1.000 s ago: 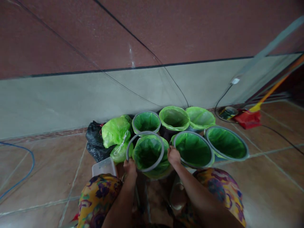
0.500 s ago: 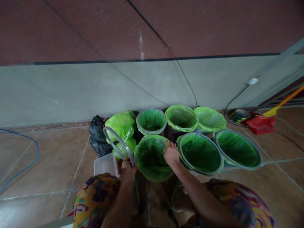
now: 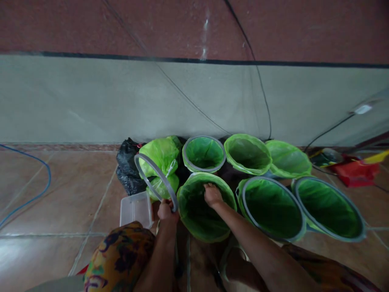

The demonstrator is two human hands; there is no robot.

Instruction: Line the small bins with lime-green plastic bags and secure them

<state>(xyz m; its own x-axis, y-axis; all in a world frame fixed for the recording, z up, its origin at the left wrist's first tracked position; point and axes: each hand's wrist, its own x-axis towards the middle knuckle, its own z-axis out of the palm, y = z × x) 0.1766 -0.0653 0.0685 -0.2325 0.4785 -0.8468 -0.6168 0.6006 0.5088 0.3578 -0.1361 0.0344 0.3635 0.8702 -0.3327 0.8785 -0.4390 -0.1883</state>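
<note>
My left hand (image 3: 167, 210) is closed round the lower end of a grey bin ring (image 3: 154, 169), which stands tilted up in front of the green bags. Just right of it sits a waste bin with a green liner (image 3: 229, 188) folded over its rim, with no ring on top. My right hand (image 3: 212, 194) is inside this bin's mouth, near the far side, with its fingers curled. What the fingers hold, if anything, is hidden. Beside it on the right is a lined bin with a grey ring (image 3: 299, 229) round its top.
Behind stand a ringed bin (image 3: 225, 156) and two lined bins (image 3: 264, 170) (image 3: 304, 166); another ringed bin (image 3: 361, 237) is far right. Left are tied green bags (image 3: 161, 152), black bags (image 3: 127, 162), a clear plastic container (image 3: 136, 209) and a blue hose (image 3: 48, 178). A red dustpan (image 3: 357, 172) lies right.
My right hand has moved from the right rim of the near bin to inside its mouth. My left hand keeps hold of the ring. The view has shifted slightly.
</note>
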